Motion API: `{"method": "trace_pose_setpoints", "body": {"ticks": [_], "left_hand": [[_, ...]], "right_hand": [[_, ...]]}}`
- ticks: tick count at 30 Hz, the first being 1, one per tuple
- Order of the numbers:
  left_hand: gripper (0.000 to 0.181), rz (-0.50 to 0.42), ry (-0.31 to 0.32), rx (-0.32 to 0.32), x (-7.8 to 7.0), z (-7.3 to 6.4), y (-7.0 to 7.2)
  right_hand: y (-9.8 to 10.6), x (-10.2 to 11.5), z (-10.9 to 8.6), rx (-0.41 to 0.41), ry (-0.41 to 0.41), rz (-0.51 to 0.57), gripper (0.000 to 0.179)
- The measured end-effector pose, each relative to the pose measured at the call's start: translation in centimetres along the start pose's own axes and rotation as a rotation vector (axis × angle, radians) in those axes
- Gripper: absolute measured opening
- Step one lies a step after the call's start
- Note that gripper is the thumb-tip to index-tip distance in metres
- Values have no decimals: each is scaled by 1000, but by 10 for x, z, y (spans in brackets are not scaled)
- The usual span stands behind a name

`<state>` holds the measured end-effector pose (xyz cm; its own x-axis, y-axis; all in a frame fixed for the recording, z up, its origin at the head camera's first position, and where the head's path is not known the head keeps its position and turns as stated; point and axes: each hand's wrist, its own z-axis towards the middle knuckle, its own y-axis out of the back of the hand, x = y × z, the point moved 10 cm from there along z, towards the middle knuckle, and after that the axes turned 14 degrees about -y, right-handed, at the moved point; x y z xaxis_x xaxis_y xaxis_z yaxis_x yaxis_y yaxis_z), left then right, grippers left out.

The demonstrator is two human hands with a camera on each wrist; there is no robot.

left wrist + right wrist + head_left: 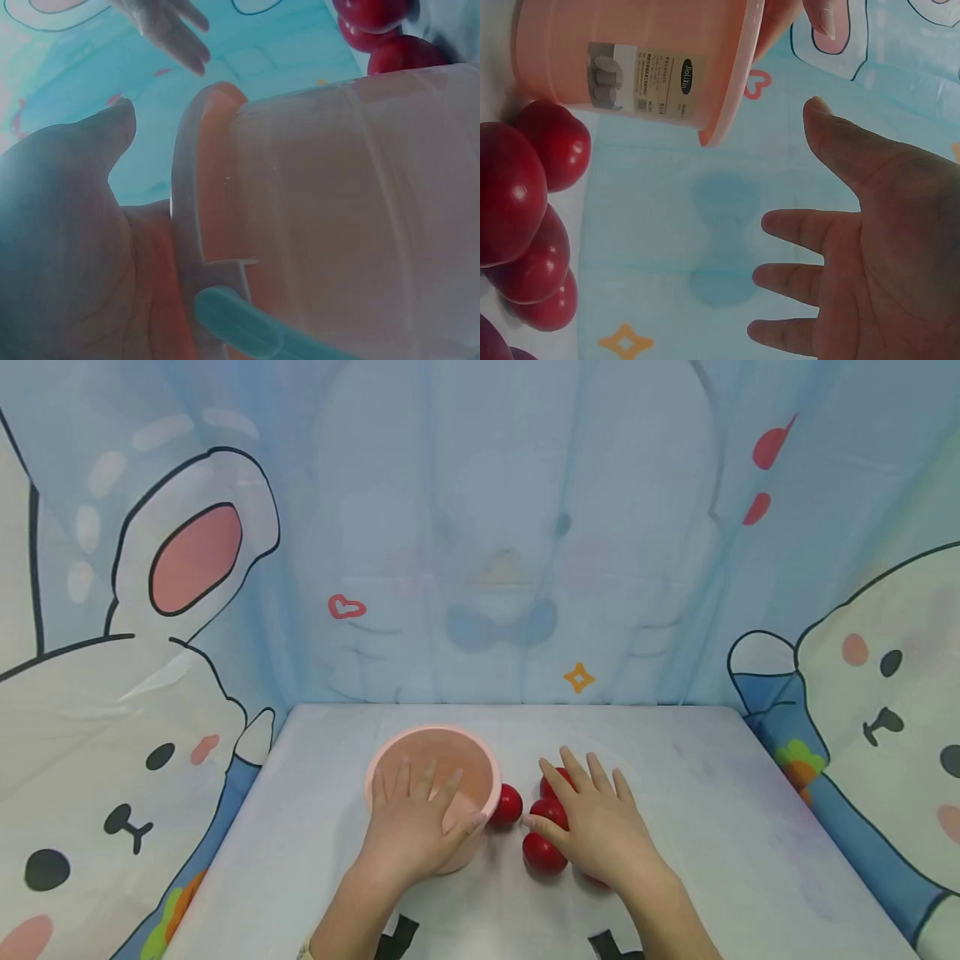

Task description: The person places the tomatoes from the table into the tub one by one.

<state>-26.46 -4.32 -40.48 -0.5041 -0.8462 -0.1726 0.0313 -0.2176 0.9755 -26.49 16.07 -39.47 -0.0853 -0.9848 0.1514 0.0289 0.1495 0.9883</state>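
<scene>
A pink plastic bucket (432,731) stands upright on the table, its paper label (667,86) visible in the right wrist view. Spread out over the near side of its mouth is my left hand (416,831), gripping nothing; the left wrist view shows the palm beside the rim and a teal handle (262,326). My right hand (603,831) hovers, fingers apart and holding nothing, above several shiny red apple-like balls (545,854). It partly hides them in the head view. One more red ball (508,806) sits close against the bucket's right side.
The white tabletop (720,827) ends at a blue cartoon-printed curtain (495,527) behind it and at the sides. Black tape marks (397,937) lie near the front edge. A band (305,949) circles my left wrist.
</scene>
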Motion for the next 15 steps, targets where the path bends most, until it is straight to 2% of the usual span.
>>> {"method": "trace_pose_setpoints", "body": {"ticks": [5,8,11,15], "left_hand": [[74,-5,-3,1,1,0,-1],[75,-47,16,-14,9,-1,1],[77,-112,57,-73,29,-4,8],[70,-227,118,-222,69,-10,17]], "right_hand": [[-2,-4,2,13,-4,17,88],[-4,-16,6,23,4,64,85],[-11,-43,14,46,-19,158,82],[-35,-97,29,119,-113,302,84]]}}
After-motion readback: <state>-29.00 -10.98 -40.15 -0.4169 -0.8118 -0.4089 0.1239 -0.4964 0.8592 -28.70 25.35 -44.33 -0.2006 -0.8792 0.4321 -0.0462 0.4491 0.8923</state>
